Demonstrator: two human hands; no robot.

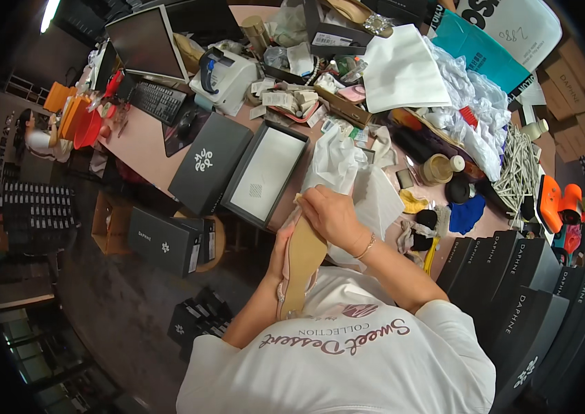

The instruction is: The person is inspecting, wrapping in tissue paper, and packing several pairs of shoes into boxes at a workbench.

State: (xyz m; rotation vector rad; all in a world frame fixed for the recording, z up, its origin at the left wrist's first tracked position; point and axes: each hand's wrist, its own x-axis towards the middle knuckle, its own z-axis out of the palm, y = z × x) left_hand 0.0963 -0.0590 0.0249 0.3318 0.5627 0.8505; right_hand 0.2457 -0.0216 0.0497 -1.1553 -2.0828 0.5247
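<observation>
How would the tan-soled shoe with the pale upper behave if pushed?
The shoe is probably fairly stiff lengthwise: its exposed tan sole shows no sharp fold. That bare surface looks smooth, so it may slide easily.

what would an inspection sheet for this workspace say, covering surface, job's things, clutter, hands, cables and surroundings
surface: pink table, crowded over much of its top
job's things: shoe, sole showing; open box on the table beyond it
clutter: crumpled plastic, heap of pale sticks, white-capped bottle; keyboard and monitor farther left
hands: left hand grips the shoe's left side; right hand holds its far end
cables: nothing seen clearly
surroundings: stacked dark boxes at right, brown cartons behind them
</observation>
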